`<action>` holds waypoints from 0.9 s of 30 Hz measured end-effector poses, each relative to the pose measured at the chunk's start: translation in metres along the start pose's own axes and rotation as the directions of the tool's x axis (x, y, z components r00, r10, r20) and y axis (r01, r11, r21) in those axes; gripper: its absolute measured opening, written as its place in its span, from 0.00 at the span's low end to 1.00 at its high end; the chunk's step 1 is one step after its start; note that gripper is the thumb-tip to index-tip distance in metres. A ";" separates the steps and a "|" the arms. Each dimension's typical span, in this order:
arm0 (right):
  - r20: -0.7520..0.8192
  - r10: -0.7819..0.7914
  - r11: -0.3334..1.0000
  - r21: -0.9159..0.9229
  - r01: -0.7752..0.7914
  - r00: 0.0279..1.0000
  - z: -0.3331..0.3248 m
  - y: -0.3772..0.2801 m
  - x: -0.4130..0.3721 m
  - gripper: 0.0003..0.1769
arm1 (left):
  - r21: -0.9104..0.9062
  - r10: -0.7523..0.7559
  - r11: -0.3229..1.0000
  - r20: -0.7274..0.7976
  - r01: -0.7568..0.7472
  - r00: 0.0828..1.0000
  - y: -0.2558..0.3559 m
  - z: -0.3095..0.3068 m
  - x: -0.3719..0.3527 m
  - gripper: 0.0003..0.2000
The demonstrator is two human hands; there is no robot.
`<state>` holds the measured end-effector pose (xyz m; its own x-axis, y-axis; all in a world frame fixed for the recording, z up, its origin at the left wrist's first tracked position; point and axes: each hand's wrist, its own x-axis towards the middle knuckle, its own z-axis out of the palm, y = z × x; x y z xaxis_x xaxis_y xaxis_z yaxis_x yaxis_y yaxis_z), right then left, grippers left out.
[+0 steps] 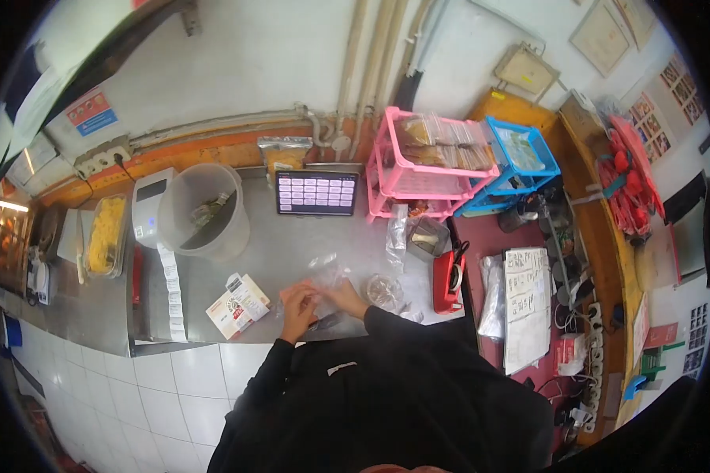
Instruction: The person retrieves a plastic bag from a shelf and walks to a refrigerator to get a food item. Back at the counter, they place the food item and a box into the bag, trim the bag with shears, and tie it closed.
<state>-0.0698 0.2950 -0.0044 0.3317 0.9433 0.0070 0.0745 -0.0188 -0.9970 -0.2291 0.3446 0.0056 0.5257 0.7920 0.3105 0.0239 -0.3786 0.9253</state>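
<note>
Close together over the front edge of the steel counter [280, 268] are my left hand [298, 313] and my right hand [345, 299]. A clear plastic bag [327, 273] rises between them, and the fingers of both hands are closed on it. Something orange-pink shows beside my left fingers; what it is cannot be made out. A box with a paper label [238, 308] lies left of my left hand. Right of my right hand sits a round clear container [383, 292].
A tablet [316, 194] stands at the back, beside a large clear bucket [230, 229] and a receipt printer [151, 206]. Pink shelves [386, 169], blue trays [521, 158] and a red tape dispenser [447, 284] stand to the right. A yellow-filled tray [107, 236] is far left.
</note>
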 end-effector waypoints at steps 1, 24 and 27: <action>0.045 0.156 0.974 0.160 -0.162 0.987 -0.004 -0.021 0.000 0.21 | 0.090 0.037 0.995 0.000 -0.036 0.999 0.006 0.004 -0.002 0.09; -0.023 0.154 0.295 -0.953 -0.068 0.988 -0.318 0.059 0.085 0.12 | 0.405 -0.121 0.908 -0.002 0.112 0.993 0.005 0.060 0.018 0.15; 0.036 0.051 0.303 -0.953 0.019 0.998 -0.331 0.051 0.086 0.10 | 0.421 -0.097 0.902 -0.013 0.094 0.995 0.004 0.061 0.018 0.16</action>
<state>0.2739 0.2654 -0.0294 0.3006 0.9526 -0.0469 0.9251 -0.3032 -0.2288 -0.1675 0.3284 0.0016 0.5094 0.8315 0.2218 0.4291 -0.4688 0.7721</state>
